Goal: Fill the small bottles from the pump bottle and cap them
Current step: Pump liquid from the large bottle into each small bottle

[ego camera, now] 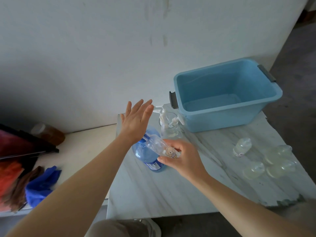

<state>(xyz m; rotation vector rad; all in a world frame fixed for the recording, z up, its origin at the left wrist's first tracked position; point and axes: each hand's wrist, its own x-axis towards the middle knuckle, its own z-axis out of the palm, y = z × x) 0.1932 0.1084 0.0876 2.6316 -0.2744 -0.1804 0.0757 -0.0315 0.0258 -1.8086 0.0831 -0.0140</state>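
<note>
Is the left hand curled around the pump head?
No: the left hand is flat, fingers straight, heel over the pump bottle; the right hand holds a small bottle.

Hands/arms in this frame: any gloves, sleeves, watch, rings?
None visible. The left hand and right hand are bare, with no gloves, rings or watch. The left forearm and right forearm are uncovered to the frame edge; no sleeve shows.

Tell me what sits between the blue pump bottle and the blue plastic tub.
In the head view, a clear glass holding white pump caps stands between the blue pump bottle and the blue plastic tub, close to the tub's near corner.
</note>
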